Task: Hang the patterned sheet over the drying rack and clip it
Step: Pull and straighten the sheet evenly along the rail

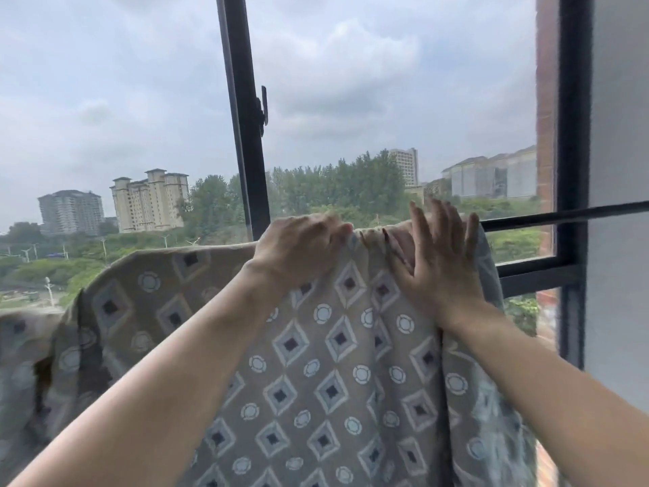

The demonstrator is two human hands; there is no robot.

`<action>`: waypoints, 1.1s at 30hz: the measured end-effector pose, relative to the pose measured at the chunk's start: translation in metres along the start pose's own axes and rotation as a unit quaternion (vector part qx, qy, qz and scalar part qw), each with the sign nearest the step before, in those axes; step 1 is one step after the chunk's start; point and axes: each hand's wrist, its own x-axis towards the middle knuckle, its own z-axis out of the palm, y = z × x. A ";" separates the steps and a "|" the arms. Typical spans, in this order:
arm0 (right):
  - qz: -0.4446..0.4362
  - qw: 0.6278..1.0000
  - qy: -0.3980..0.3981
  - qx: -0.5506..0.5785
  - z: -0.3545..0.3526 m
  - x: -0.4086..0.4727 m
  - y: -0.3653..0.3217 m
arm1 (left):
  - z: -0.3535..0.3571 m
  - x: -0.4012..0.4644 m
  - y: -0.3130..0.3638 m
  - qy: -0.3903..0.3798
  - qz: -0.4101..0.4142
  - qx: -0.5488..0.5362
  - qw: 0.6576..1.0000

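Your left hand (298, 246) curls over the bunched top edge of the patterned sheet (316, 374); your right hand (439, 261) lies flat, fingers spread, against it. The soft diamond-and-circle cloth drapes over the thin dark rod (562, 216).

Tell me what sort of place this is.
Probably a high-floor apartment window or balcony used for drying laundry. A dark-framed window looks out over apartment towers and treetops, and a patterned sheet hangs over a rod.
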 end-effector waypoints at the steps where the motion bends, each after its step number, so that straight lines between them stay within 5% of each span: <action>1: 0.029 0.999 0.007 0.025 -0.003 -0.006 0.003 | 0.003 0.004 0.009 -0.007 0.049 0.000 0.999; 6: 0.255 0.936 0.000 0.244 -0.005 -0.048 0.020 | 0.012 0.029 0.035 -0.046 0.135 0.019 0.990; 10: 0.326 0.842 -0.155 0.401 0.013 -0.081 0.040 | 0.015 0.041 0.045 -0.074 0.129 0.012 0.989; 13: 0.295 0.862 -0.181 0.369 0.009 -0.080 0.053 | 0.014 0.045 0.049 -0.089 0.117 0.015 0.989; 20: 0.280 0.914 0.028 0.292 -0.045 0.022 0.059 | 0.018 0.046 0.041 -0.097 0.057 -0.010 0.994; 24: 0.178 0.958 0.051 0.221 -0.056 0.120 0.049 | 0.017 0.057 0.042 -0.138 0.044 -0.087 0.986; 27: 0.133 0.987 -0.052 0.077 -0.036 0.165 0.044 | 0.013 0.063 0.041 -0.164 0.028 -0.152 0.974; 29: 0.118 0.972 -0.202 0.001 -0.014 0.171 0.051 | 0.012 0.063 0.036 -0.192 -0.017 -0.169 0.967; 33: 0.069 0.780 -0.621 -0.003 0.005 0.151 0.067 | 0.008 0.059 0.031 -0.211 -0.076 -0.203 0.953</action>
